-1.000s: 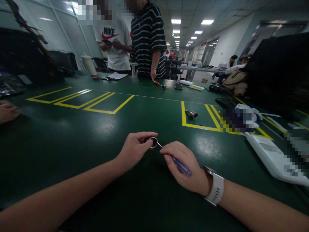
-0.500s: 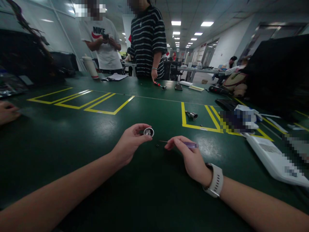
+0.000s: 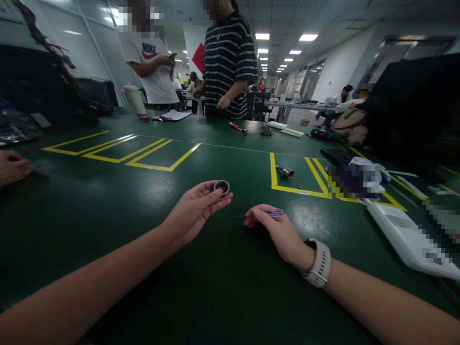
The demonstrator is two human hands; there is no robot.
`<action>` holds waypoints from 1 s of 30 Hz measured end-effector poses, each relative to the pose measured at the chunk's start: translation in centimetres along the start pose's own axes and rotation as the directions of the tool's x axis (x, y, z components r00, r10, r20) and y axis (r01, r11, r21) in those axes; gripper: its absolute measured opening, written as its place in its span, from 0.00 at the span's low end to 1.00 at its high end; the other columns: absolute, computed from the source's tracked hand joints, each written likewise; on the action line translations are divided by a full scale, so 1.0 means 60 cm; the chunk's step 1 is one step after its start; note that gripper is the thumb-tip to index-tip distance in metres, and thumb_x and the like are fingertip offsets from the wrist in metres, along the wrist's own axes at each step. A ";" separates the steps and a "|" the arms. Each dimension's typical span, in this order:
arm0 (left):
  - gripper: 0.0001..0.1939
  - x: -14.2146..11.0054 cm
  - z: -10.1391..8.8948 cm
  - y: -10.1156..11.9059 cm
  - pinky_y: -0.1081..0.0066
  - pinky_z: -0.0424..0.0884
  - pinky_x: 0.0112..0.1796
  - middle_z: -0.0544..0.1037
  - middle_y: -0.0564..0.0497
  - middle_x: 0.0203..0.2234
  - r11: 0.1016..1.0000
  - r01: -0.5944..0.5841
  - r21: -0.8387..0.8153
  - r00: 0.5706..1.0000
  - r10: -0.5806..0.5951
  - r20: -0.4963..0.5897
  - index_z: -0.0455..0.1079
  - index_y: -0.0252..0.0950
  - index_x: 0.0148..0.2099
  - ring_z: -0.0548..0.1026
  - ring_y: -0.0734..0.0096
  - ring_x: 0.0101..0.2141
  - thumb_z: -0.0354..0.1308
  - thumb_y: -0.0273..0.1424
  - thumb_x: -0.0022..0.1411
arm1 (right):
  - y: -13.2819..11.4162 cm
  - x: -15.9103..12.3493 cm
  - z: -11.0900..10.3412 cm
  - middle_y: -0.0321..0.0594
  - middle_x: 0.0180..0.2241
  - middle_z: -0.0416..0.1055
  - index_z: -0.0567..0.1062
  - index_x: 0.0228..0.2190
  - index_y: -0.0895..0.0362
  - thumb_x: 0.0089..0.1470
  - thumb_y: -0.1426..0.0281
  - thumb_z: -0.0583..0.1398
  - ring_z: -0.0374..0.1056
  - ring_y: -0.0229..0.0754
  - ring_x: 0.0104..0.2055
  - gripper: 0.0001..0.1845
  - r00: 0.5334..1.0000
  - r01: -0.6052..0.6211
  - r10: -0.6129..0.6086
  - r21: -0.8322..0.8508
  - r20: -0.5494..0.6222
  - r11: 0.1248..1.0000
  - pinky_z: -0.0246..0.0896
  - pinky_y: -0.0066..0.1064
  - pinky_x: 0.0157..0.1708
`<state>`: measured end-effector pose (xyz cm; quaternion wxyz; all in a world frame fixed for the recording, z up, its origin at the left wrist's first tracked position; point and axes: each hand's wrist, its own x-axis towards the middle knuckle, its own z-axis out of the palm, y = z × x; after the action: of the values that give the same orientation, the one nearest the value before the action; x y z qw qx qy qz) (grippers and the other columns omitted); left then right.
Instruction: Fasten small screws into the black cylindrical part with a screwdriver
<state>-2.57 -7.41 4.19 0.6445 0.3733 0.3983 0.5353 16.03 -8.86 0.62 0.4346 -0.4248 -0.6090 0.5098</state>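
Between the thumb and fingers of my left hand (image 3: 196,208) is a small round metal cup (image 3: 222,187), its hollow side facing me. My right hand (image 3: 269,227), with a pale watch on the wrist, grips a screwdriver (image 3: 276,213) that has a translucent purple handle. Its thin shaft points left, just above the green table. At the tip is a tiny dark part (image 3: 234,217); whether it clings to the tip or lies on the table I cannot tell. The cup and the screwdriver are apart.
A bell-shaped metal part (image 3: 286,172) lies inside a yellow tape outline (image 3: 298,191). Farther back are a red-handled tool (image 3: 235,126) and a white tumbler (image 3: 136,101). A white case (image 3: 406,235) lies at right. Another person's hand (image 3: 13,167) rests at left; two people stand opposite.
My left hand has tilted the cup and raised it slightly, its fingers now more extended. The screwdriver tip has moved to the tiny part. The person opposite has withdrawn a hand from the red-handled tool.
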 end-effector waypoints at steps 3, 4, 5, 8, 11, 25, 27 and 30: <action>0.11 0.001 -0.001 -0.001 0.70 0.71 0.45 0.75 0.47 0.37 1.000 -0.001 -0.026 1.000 0.001 -0.016 0.70 0.32 0.38 0.74 0.69 0.40 0.57 0.17 0.52 | -0.008 -0.007 -0.003 0.38 0.26 0.71 0.72 0.27 0.58 0.55 0.64 0.52 0.68 0.40 0.30 0.14 0.999 0.042 -0.041 -0.164 0.005 0.986 0.63 0.34 0.32; 0.11 0.001 -0.001 -0.001 0.71 0.71 0.45 0.75 0.47 0.37 1.000 0.000 -0.027 1.000 0.000 -0.018 0.70 0.32 0.38 0.74 0.69 0.40 0.57 0.17 0.51 | -0.012 -0.011 -0.004 0.38 0.24 0.71 0.72 0.25 0.57 0.56 0.65 0.51 0.68 0.40 0.29 0.14 0.996 0.084 -0.085 -0.246 0.007 0.966 0.62 0.34 0.31; 0.12 0.001 -0.001 0.000 0.71 0.71 0.45 0.76 0.48 0.37 1.000 0.003 -0.023 1.000 -0.004 -0.021 0.70 0.32 0.39 0.74 0.69 0.40 0.57 0.17 0.51 | -0.016 -0.015 -0.004 0.37 0.22 0.69 0.71 0.23 0.57 0.56 0.66 0.51 0.67 0.40 0.28 0.15 0.989 0.144 -0.147 -0.336 0.016 0.931 0.61 0.34 0.31; 0.15 -0.002 -0.001 0.000 0.73 0.71 0.42 0.76 0.48 0.36 1.000 0.012 0.026 0.999 -0.011 -0.039 0.70 0.32 0.41 0.75 0.70 0.38 0.59 0.17 0.49 | -0.026 -0.025 -0.003 0.36 0.18 0.65 0.67 0.18 0.56 0.55 0.71 0.51 0.64 0.39 0.25 0.16 0.935 0.338 -0.338 -0.546 0.105 0.766 0.59 0.37 0.35; 0.16 -0.004 0.000 0.000 0.73 0.71 0.40 0.77 0.48 0.35 0.997 -0.001 0.074 0.998 0.006 -0.064 0.70 0.33 0.41 0.75 0.71 0.37 0.60 0.18 0.48 | -0.026 -0.029 0.002 0.36 0.20 0.66 0.66 0.20 0.56 0.53 0.74 0.52 0.62 0.38 0.25 0.12 0.876 0.456 -0.446 -0.613 0.182 0.645 0.58 0.40 0.40; 0.13 -0.009 0.003 -0.016 0.70 0.69 0.41 0.78 0.49 0.35 0.907 -0.116 0.405 0.993 0.111 0.037 0.71 0.34 0.38 0.74 0.69 0.38 0.63 0.25 0.46 | -0.009 -0.038 -0.003 0.40 0.33 0.71 0.68 0.38 0.54 0.51 0.77 0.54 0.67 0.42 0.37 0.11 0.706 0.678 -0.674 -0.485 0.219 0.552 0.58 0.44 0.47; 0.13 -0.012 0.005 -0.017 0.70 0.69 0.41 0.78 0.49 0.35 0.899 -0.117 0.422 0.993 0.100 0.063 0.71 0.34 0.39 0.74 0.69 0.38 0.62 0.25 0.47 | -0.009 -0.036 -0.001 0.41 0.34 0.71 0.68 0.38 0.55 0.51 0.77 0.54 0.67 0.42 0.38 0.11 0.713 0.674 -0.664 -0.484 0.227 0.558 0.58 0.43 0.47; 0.12 -0.018 0.007 -0.018 0.70 0.69 0.41 0.78 0.49 0.35 0.892 -0.112 0.438 0.993 0.084 0.082 0.71 0.33 0.39 0.74 0.69 0.37 0.61 0.25 0.49 | -0.010 -0.035 0.001 0.41 0.35 0.71 0.68 0.39 0.55 0.52 0.76 0.54 0.66 0.41 0.39 0.11 0.724 0.668 -0.645 -0.480 0.244 0.568 0.58 0.42 0.47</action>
<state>-1.90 -8.66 3.51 0.5268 0.5456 0.4704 0.4511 16.45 -10.96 1.01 0.4422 -0.2612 -0.8484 0.1286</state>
